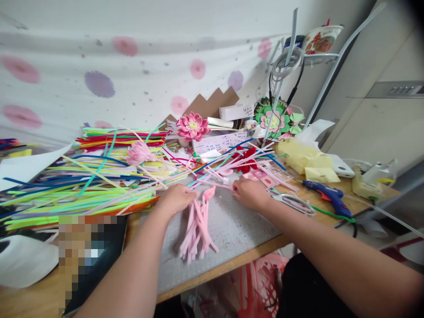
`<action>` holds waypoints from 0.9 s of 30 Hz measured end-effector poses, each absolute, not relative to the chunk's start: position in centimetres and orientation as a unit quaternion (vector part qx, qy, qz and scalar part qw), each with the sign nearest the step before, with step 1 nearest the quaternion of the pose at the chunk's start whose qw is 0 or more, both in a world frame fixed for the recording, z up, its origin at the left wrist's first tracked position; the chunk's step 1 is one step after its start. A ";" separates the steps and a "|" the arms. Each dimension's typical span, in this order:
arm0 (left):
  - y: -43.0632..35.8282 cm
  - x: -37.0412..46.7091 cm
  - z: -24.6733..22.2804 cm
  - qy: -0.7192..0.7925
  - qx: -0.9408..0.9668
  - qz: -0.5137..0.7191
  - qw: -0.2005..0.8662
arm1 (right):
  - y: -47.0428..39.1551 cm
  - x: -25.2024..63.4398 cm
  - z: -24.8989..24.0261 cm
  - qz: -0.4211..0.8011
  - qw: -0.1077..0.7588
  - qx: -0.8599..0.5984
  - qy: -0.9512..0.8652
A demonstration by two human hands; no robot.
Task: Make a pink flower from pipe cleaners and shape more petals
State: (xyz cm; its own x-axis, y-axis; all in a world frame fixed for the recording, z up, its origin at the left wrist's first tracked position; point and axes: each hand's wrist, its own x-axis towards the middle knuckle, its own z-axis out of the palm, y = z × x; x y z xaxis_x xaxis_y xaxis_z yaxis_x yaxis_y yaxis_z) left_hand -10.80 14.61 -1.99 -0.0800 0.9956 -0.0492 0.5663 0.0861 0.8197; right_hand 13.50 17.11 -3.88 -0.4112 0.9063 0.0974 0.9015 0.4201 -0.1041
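Note:
My left hand (177, 197) is closed, thumb and fingers pressed together, at the upper end of a bunch of pale pink pipe cleaners (195, 229) on the grey cutting mat (245, 221). Whatever it pinches is hidden. A small twisted pink bud (208, 193) lies just right of its fingertips. Across the mat, my right hand (251, 193) is also closed, its fingers curled beside the tips of pink pipe cleaners; its grip is too small to make out. Scissors (293, 203) lie partly behind the right wrist.
Piles of coloured pipe cleaners (82, 176) cover the left and back. A pink flower (193, 126) stands behind; a red flower (245, 159) lies nearer. To the right are a blue glue gun (324, 198), yellow packaging (304, 159) and a rack (321, 58). A dark tablet-like object (109, 247) lies left.

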 end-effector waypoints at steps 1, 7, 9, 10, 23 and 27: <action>14.8 -11.1 -2.0 0.667 0.596 0.323 0.308 | 17.1 13.3 -4.0 0.016 0.067 -0.545 -0.836; 14.8 -11.0 -1.7 0.653 0.607 0.376 0.253 | 17.2 13.1 -3.6 0.044 0.091 -0.562 -0.821; 14.4 -10.4 -1.5 0.629 0.611 0.396 0.273 | 17.0 13.1 -2.8 0.068 0.117 -0.563 -0.815; 14.1 -10.0 -1.4 0.615 0.613 0.402 0.290 | 16.7 13.1 -2.3 0.085 0.132 -0.561 -0.813; 12.4 -7.2 -0.9 0.359 0.428 0.558 0.614 | 12.0 11.6 -0.2 0.641 0.340 -0.212 -0.655; 12.2 -7.0 -0.8 0.347 0.400 0.549 0.647 | 12.0 11.6 0.5 0.553 0.383 -0.168 -0.720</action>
State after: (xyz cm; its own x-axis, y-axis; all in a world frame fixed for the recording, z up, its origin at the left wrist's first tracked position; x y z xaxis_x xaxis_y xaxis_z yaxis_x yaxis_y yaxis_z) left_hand -6.99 12.16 -0.83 0.1578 0.9874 -0.0096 -0.4323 0.0778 0.8983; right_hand 11.63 12.04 0.54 -0.6498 0.6660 0.3663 -0.1820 0.3315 -0.9257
